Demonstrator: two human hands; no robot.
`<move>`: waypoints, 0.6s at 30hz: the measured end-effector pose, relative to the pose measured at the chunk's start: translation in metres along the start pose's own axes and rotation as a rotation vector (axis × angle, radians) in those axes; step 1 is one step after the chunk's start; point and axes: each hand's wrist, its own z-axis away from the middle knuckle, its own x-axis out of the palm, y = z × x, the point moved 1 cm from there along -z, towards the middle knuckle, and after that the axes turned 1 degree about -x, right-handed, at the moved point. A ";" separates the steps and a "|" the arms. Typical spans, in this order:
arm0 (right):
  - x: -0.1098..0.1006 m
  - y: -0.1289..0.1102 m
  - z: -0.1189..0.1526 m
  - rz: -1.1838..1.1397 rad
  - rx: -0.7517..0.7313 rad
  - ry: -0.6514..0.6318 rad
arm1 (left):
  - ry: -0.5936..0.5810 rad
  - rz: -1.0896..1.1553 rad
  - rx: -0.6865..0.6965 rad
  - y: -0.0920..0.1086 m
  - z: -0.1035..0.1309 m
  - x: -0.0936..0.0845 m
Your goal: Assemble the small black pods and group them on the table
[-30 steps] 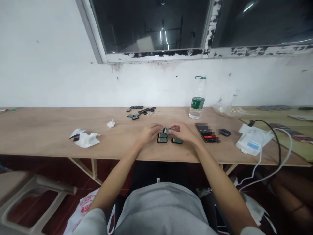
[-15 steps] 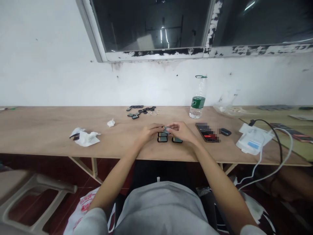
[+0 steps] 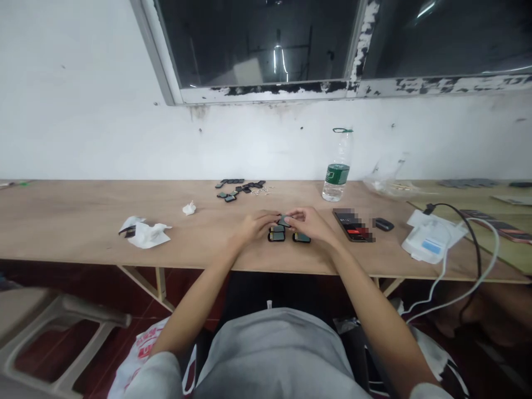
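Observation:
Between my two hands is a small flat dark piece with a grey-green face (image 3: 284, 220), held just above the table. My left hand (image 3: 258, 224) has its fingertips closed on the piece's left edge. My right hand (image 3: 308, 220) pinches its right side, thumb on the face. Below the hands, similar black-edged pieces lie on the table: one at the front left (image 3: 276, 236), one partly covered just behind it (image 3: 276, 228), and one at the front right (image 3: 301, 238). Farther back is a loose group of dark pieces (image 3: 230, 197) with small white bits (image 3: 261, 192).
On the wooden table (image 3: 83, 221) lie crumpled tissues (image 3: 152, 234) and a tissue ball (image 3: 189, 208) at left. To the right are a water bottle (image 3: 337, 174), a phone (image 3: 351, 226), a small black object (image 3: 383, 224) and a white device (image 3: 426, 241) with cables. A stool (image 3: 62, 332) stands lower left.
The held piece has tilted slightly, and its yellowish edge strip no longer shows. Both hands stay in nearly the same place.

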 end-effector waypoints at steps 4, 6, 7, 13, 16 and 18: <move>0.001 -0.001 0.001 -0.002 -0.023 -0.040 | 0.060 0.030 -0.031 0.000 0.002 -0.002; 0.001 -0.001 0.001 0.010 -0.025 -0.039 | 0.084 0.063 -0.127 -0.003 0.002 -0.006; 0.000 0.000 0.000 0.022 -0.024 -0.029 | 0.087 0.078 -0.186 -0.005 0.002 -0.009; -0.027 0.011 -0.005 0.265 -0.075 0.050 | -0.061 -0.004 -0.482 -0.026 0.003 -0.032; -0.047 0.021 -0.008 0.466 -0.031 0.024 | -0.216 -0.055 -0.601 -0.039 0.011 -0.036; -0.058 0.030 -0.010 0.554 0.013 0.008 | -0.279 -0.028 -0.674 -0.048 0.018 -0.033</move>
